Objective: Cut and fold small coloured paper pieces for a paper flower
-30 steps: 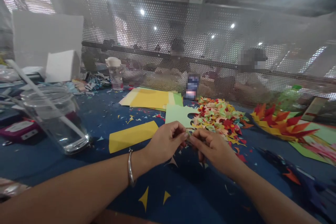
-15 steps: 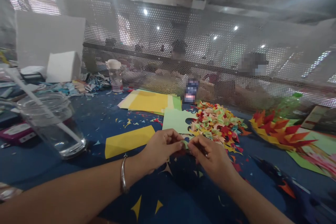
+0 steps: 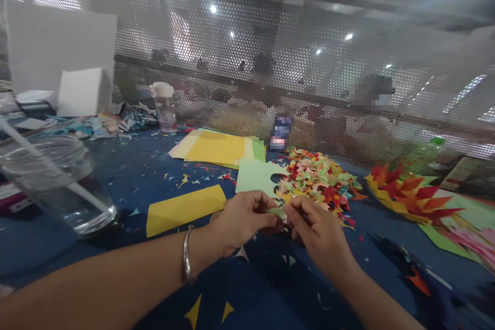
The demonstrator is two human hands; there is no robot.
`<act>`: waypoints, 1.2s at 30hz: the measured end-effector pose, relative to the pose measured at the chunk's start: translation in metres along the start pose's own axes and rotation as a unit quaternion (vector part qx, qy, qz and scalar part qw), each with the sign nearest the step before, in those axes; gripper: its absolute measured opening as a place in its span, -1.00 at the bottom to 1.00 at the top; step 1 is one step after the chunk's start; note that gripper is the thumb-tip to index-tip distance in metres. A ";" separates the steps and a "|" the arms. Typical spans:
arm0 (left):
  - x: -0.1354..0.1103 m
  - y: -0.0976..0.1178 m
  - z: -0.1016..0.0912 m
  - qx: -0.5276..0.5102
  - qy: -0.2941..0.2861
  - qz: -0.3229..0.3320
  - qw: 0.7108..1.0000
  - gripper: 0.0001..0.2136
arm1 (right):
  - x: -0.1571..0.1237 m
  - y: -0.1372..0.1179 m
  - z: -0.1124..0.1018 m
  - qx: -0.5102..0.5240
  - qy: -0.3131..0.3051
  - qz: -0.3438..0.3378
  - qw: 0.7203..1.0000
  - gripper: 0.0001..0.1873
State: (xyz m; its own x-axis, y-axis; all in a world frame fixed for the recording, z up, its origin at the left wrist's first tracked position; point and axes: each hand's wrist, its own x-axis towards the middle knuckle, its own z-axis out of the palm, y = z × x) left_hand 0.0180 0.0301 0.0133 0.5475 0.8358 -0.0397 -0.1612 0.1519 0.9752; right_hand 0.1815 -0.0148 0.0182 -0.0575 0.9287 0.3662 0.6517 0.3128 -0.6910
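The left hand (image 3: 243,220) and right hand (image 3: 322,229) pinch a small green piece (image 3: 277,212) just nearer than the pale green sheet (image 3: 255,176). Uneven pulling could tear it.

We cannot define the outline of the green piece (image 3: 277,211): the left hand (image 3: 245,219) and right hand (image 3: 319,227) cover most of it. At the far edge of the desk (image 3: 127,175), we find the phone (image 3: 281,131) pixelated; toward the left edge, the view crops the straw (image 3: 23,142).

Matt green paper piece (image 3: 277,211), yellow strip (image 3: 185,210) — smooth matt paper, shiny metal bangle (image 3: 186,259), glossy clear jar (image 3: 56,197)
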 end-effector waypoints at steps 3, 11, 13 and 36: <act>-0.002 -0.003 -0.003 -0.029 0.011 0.000 1.000 -0.73 | 0.002 0.005 0.002 0.024 0.003 0.031 0.999 -0.70; 0.001 -0.009 -0.001 -0.064 0.007 0.025 0.998 -0.71 | 0.003 -0.001 0.002 0.047 -0.031 0.029 0.998 -0.72; 0.002 -0.011 0.000 -0.073 0.013 0.006 0.997 -0.75 | 0.004 -0.002 0.002 0.054 -0.033 0.030 0.998 -0.72; 0.005 -0.007 -0.006 -0.253 0.035 -0.046 0.966 -0.87 | -0.002 0.004 0.002 -0.067 -0.011 -0.081 0.994 -0.86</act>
State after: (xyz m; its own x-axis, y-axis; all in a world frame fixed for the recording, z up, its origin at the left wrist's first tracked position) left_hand 0.0169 0.0368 0.0044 0.5254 0.8369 -0.1534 -0.5039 0.4513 0.7365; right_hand 0.1829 -0.0147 0.0137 -0.1864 0.8728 0.4511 0.7267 0.4315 -0.5345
